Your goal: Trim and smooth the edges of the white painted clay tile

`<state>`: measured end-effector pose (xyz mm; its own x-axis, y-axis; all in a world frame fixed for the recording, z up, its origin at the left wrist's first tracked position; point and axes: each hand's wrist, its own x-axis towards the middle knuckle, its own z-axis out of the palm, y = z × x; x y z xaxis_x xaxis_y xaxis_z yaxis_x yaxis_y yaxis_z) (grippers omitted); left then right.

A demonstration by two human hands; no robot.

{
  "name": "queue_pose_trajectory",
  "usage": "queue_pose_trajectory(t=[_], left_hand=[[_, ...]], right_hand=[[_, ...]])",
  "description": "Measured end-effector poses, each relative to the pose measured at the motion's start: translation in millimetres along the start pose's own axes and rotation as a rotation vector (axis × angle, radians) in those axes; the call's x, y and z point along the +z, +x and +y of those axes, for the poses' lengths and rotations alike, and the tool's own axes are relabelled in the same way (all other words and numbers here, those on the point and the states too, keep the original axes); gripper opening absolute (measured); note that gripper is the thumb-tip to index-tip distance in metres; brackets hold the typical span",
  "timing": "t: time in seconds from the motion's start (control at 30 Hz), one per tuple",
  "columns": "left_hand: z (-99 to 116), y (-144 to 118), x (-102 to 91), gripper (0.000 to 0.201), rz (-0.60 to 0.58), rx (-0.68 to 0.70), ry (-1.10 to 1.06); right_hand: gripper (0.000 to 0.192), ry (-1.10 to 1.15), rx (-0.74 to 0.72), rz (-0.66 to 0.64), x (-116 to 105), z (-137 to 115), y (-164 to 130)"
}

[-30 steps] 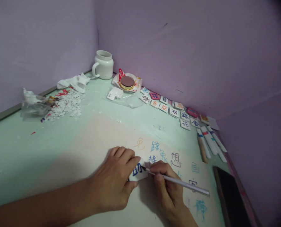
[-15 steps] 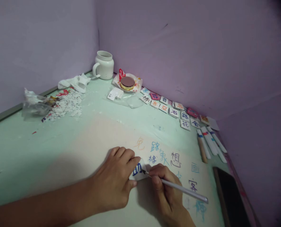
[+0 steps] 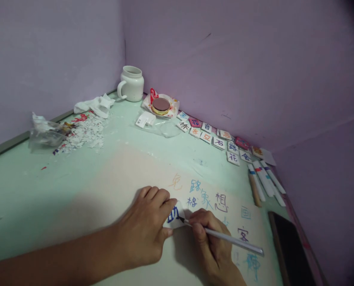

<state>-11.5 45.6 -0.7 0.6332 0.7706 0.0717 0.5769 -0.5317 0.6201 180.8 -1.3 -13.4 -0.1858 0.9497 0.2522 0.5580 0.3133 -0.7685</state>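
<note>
A small white tile (image 3: 177,223) with a dark blue Chinese character lies on the pale sheet. My left hand (image 3: 148,226) grips its left side, fingers curled and thumb at the lower edge, covering part of it. In my right hand (image 3: 211,238) is a slim silver craft knife (image 3: 233,239), held like a pen. The knife's dark pointed tip meets the tile at the right of the character. Beneath both hands the paper sheet (image 3: 129,167) carries several handwritten characters in blue, purple and orange.
Lettered tiles (image 3: 218,143) line the back wall, with white markers (image 3: 263,180) beside them. A black phone (image 3: 290,246) lies at right. A white mug (image 3: 132,85), a round gold-rimmed case (image 3: 160,106), white shavings (image 3: 87,133) and a plastic bag (image 3: 47,133) stand farther back.
The knife tip has shifted slightly right and down along the character, my right hand moving with it. My left hand keeps its hold on the tile.
</note>
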Motion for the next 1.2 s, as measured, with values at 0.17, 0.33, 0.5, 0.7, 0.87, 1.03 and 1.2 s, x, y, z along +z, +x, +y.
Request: queue_pose_trajectory(t=[0.17,0.33,0.5,0.7,0.87,1.03,1.2], left_hand=[[1.5,0.2,-0.3,0.034,-0.010,-0.011,-0.005],[2.3,0.9,1.1,0.040,-0.006,-0.041,-0.006],[-0.2,1.1,5.7,0.061,0.045,-0.029,0.044],[1.1,-4.4,7.8,0.064,0.130,0.031,0.064],[3.6,-6.0,2.9,0.052,0.172,0.004,0.045],[1.2,-0.8,-0.5,0.047,0.054,0.020,0.048],[-0.6,0.6,0.7,0.038,0.043,-0.006,0.017]], right_hand=[[0.013,0.009,0.024,0.029,3.0,0.6,-3.3],[0.017,0.155,0.009,0.187,13.5,-4.6,-2.5],[0.022,0.323,0.151,0.438,20.6,-10.7,2.5],[0.022,0.380,0.214,0.424,16.4,1.7,-1.2],[0.022,0.405,0.253,0.402,16.9,-3.2,-1.4],[0.019,0.364,0.142,0.202,12.1,-5.7,1.3],[0.018,0.278,0.109,0.124,6.7,-1.4,2.5]])
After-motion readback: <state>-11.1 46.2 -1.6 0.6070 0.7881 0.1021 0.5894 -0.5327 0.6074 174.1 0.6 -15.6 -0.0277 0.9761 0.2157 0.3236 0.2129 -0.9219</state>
